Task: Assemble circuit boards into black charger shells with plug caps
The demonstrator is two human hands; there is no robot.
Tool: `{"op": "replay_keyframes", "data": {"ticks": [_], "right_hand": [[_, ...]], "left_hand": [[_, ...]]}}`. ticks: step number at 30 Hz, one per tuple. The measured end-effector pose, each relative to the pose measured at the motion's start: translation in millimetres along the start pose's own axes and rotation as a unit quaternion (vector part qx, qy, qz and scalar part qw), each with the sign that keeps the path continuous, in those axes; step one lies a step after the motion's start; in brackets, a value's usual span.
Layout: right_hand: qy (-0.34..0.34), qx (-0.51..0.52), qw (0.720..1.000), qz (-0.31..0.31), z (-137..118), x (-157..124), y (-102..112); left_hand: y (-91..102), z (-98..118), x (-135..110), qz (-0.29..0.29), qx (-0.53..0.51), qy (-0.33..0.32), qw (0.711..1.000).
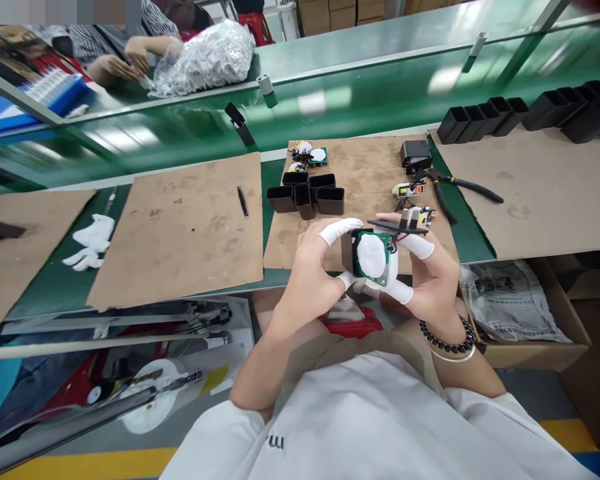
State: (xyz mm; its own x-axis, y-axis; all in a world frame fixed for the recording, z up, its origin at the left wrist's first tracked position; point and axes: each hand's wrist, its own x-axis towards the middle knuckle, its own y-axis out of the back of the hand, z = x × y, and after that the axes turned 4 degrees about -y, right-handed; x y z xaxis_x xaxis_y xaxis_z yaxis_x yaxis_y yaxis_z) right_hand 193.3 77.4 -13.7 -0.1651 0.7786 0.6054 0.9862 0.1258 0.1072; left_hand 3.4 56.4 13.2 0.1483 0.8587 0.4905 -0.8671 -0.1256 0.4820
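Observation:
Low over the front edge of the bench, my left hand [307, 267] grips a small black plastic housing [348, 252], its fingers in white finger cots. My right hand [433, 277], also in finger cots, is closed around a green circuit board [383, 272] with a white round pad [371, 256] on its face. The board sits against the housing's open side; how far it is inside I cannot tell. A flat black end plate [397, 227] hangs from the board by red and black wires, near my right fingers.
Several empty black housings [304, 200] stand on the cardboard ahead. Wired board assemblies [409, 190], a black box [416, 155] and pliers [450, 183] lie to the right. More housings [485, 119] line the right back. A pen [243, 201] and white glove [93, 241] lie left. Across the bench, a co-worker's hands [125, 63] are busy.

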Motion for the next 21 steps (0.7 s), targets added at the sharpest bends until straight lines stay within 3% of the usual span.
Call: {"op": "replay_keyframes", "data": {"ticks": [21], "right_hand": [[-0.027,-0.015,0.999,-0.027,-11.7,-6.3,2.9]], "left_hand": [[4.5,8.5,-4.1,-0.005,-0.031,-0.015,0.999]]}}
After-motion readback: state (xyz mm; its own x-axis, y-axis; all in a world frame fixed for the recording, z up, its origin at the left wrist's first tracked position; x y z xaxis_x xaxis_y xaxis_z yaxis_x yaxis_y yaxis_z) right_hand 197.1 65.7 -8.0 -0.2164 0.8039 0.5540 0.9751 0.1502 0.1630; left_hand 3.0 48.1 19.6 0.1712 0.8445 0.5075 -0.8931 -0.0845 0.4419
